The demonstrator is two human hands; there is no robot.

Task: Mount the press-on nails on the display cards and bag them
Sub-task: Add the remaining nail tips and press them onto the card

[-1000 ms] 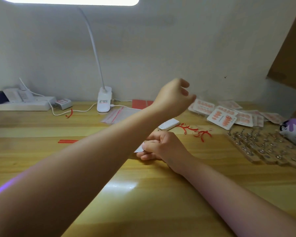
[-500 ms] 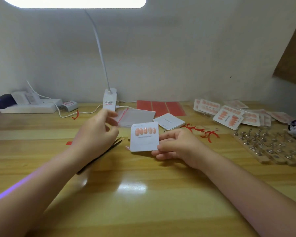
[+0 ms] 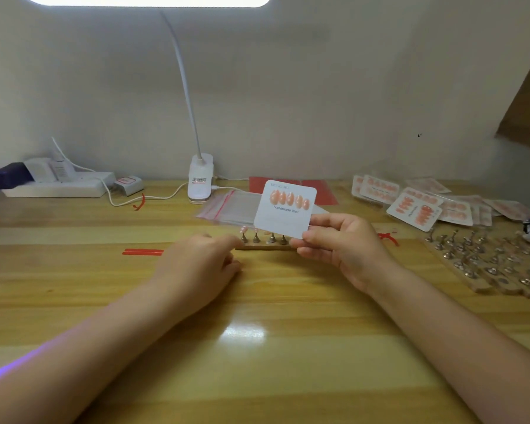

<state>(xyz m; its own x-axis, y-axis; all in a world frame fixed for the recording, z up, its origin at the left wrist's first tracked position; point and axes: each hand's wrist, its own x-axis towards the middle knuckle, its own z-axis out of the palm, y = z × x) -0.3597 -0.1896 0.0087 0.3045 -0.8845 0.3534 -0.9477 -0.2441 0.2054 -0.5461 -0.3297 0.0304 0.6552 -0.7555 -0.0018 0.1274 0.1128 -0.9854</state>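
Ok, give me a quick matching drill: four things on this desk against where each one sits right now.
Things:
1. display card
2. lamp base
3. wooden nail stand
4. bagged cards

Places:
A. far right of the desk
B. between the two hands, on the desk
C. in the right hand
D. at the wall, middle of the desk

Pairs: 1-C, 2-D, 3-B, 4-A

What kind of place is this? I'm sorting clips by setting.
Probably a small home workbench for packing handmade press-on nails: a clip-on desk lamp, wooden nail stands, and a pile of finished nail cards.
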